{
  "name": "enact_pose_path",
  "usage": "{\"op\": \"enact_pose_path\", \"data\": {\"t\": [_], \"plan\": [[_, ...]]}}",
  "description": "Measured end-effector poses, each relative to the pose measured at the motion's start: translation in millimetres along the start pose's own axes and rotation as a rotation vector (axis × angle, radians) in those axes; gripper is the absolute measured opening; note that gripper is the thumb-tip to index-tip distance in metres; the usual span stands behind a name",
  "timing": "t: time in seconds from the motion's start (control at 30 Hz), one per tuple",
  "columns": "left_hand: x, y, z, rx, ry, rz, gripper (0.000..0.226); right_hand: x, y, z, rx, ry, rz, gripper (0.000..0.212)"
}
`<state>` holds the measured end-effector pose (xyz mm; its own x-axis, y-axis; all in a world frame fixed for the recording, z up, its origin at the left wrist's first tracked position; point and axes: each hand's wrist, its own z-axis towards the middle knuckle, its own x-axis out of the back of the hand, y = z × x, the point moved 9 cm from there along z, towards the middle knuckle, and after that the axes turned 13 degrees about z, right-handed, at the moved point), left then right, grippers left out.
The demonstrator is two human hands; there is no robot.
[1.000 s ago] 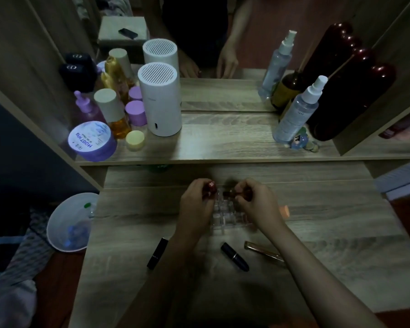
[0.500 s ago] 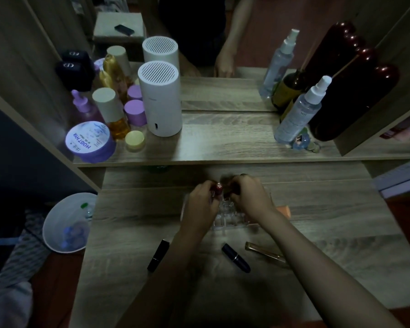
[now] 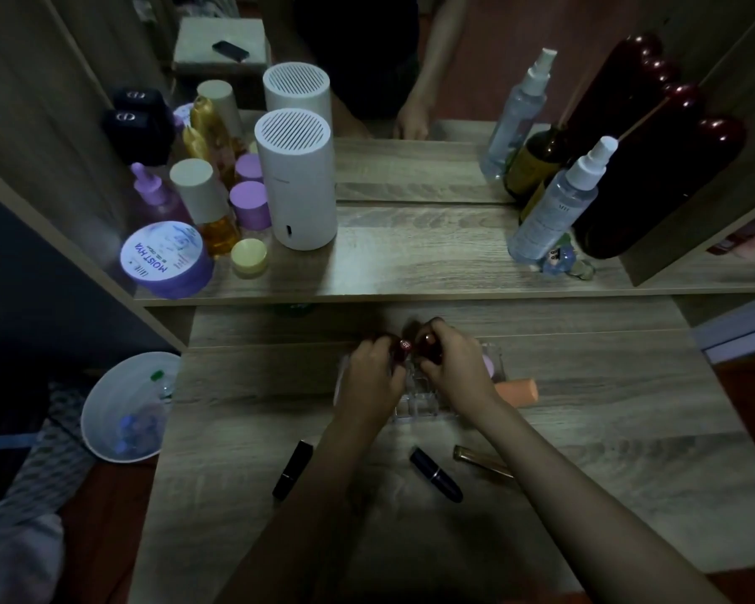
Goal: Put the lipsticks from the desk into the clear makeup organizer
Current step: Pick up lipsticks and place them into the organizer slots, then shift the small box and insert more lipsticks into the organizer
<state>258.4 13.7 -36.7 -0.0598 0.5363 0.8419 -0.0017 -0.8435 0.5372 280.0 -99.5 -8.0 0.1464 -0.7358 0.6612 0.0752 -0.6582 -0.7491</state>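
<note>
Pinching one dark red lipstick (image 3: 396, 348) each, the left hand (image 3: 373, 377) and right hand (image 3: 452, 368) are hovering, fingers curled, over the clear plastic makeup organizer (image 3: 415, 401) mid-desk, leaving bare wooden desk (image 3: 628, 429) open rightward.

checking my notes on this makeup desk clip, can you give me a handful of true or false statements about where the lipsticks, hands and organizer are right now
1. Each hand grips a dark red lipstick over the clear plastic makeup organizer. True: the left hand holds one dark red lipstick and the right hand holds another.
2. The black square-sided lipstick is already in the organizer. False: it lies on the wooden desk, near the left forearm.
3. A dark navy round lipstick lies on the desk between the two forearms. True.
4. The slim gold tube stands upright. False: it lies flat, partly under the right forearm.
5. The white ribbed cylinder stands on the desk beside the organizer. False: it stands on the raised shelf.
</note>
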Motion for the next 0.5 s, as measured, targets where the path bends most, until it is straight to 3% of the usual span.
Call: {"op": "enact_pose_path", "data": {"t": [0.33,0.5], "plan": [[31.7,4.4,-6.9,-0.047,0.029,-0.107,0.033,5.1,-0.7,-2.9,0.018,0.015,0.035,0.032],[64.8,-44.8,-54.8,0.043,0.072,-0.148,0.040,21.5,-2.4,-19.9,0.019,0.044,0.142,0.066]]}}
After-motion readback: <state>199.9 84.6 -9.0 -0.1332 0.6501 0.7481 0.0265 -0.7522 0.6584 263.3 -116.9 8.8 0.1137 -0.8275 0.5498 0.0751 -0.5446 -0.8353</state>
